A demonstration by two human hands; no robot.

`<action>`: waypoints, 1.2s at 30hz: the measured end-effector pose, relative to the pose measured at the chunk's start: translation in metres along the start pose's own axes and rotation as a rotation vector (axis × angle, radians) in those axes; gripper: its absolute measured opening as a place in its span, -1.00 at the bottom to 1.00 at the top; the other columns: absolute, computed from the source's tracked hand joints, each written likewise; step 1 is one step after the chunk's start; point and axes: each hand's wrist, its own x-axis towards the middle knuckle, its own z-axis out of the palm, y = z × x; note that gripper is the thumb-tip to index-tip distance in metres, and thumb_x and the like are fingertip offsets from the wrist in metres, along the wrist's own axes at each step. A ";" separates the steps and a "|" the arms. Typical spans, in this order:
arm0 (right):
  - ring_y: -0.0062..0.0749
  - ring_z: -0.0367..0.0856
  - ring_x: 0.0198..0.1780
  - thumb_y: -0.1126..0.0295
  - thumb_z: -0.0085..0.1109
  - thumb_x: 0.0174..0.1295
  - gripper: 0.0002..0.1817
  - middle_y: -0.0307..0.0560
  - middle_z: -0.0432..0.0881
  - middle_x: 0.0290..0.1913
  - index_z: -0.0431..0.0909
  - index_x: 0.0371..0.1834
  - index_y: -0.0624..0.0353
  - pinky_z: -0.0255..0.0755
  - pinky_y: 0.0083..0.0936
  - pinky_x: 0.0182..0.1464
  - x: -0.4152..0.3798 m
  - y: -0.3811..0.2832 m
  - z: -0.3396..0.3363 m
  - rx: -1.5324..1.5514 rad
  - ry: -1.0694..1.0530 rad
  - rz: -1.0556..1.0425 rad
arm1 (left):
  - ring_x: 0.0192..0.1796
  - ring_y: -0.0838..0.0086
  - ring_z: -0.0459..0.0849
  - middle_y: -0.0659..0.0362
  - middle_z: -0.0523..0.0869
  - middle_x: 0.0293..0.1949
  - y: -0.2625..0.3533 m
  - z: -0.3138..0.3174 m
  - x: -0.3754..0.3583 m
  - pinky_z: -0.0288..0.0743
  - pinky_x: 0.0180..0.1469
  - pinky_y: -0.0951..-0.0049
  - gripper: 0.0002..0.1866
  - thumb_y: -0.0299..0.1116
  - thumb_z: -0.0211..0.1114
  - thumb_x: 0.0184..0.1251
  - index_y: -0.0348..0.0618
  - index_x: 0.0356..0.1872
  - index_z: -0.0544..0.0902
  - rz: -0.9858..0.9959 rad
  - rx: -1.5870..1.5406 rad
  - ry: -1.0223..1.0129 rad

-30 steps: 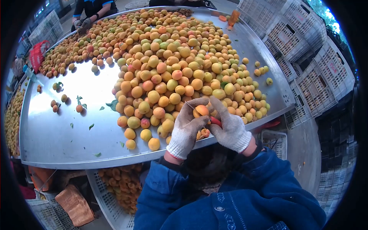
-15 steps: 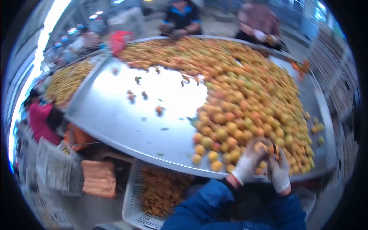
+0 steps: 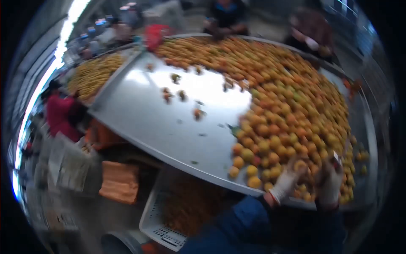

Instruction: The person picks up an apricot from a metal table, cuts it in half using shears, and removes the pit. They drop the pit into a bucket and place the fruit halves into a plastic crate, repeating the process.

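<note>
Many apricots (image 3: pixel 279 139) are heaped on a large metal table (image 3: pixel 165 127), reaching right up to its near edge. My left hand (image 3: pixel 289 181), in a white glove, has its fingers closed on a single apricot (image 3: pixel 300 165) just above the heap. Beside it, my right hand (image 3: pixel 329 183), gloved too, is closed around what looks like a small knife (image 3: pixel 337 158); a bright tip shows at the top, while the grip is hidden by the fingers. The two hands are slightly apart, and both are blurred.
Below the near edge stands a white crate (image 3: pixel 149 216) of brownish-orange pieces. An orange folded sack (image 3: pixel 119 182) lies left of it. Co-workers sit at the far side (image 3: pixel 226 19) and at left (image 3: pixel 61 111), where a second table of fruit (image 3: pixel 95 74) stands. A red bag (image 3: pixel 155 36) hangs over the far corner.
The view has swung, so the table sits further right and slightly higher. My hands, close together around a fruit before, are now further apart, the tool held away from the apricot.
</note>
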 end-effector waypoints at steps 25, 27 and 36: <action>-0.65 0.28 -0.73 0.23 -0.01 0.47 -0.85 -0.34 0.41 -0.61 0.47 -0.15 0.03 0.17 -0.68 -0.71 0.038 0.030 -0.012 0.137 -0.208 -0.330 | 0.14 0.53 0.52 0.13 0.55 0.08 -0.029 0.014 -0.007 0.44 0.12 0.50 -0.59 -0.39 0.16 0.45 -0.27 0.23 0.34 0.061 0.064 -0.360; -0.66 0.18 -0.76 0.22 -0.02 0.48 -0.84 -0.36 0.32 -0.66 0.45 -0.20 0.01 0.10 -0.65 -0.74 0.043 0.028 -0.010 0.135 -0.144 -0.313 | 0.17 0.49 0.51 0.09 0.55 0.11 -0.034 0.019 -0.008 0.40 0.18 0.47 -0.56 -0.42 0.15 0.44 -0.30 0.27 0.30 0.162 0.071 -0.346; -0.74 0.03 -0.81 0.05 -0.05 0.49 -0.75 -0.50 0.14 -0.76 0.54 -0.17 -0.10 -0.07 -0.69 -0.77 0.045 0.046 -0.038 0.436 -0.081 -0.032 | -0.14 -0.08 0.57 -0.20 0.55 -0.23 -0.039 0.016 -0.013 0.45 -0.13 0.14 -0.54 -0.36 0.12 0.38 -0.27 0.24 0.28 0.346 0.620 -0.288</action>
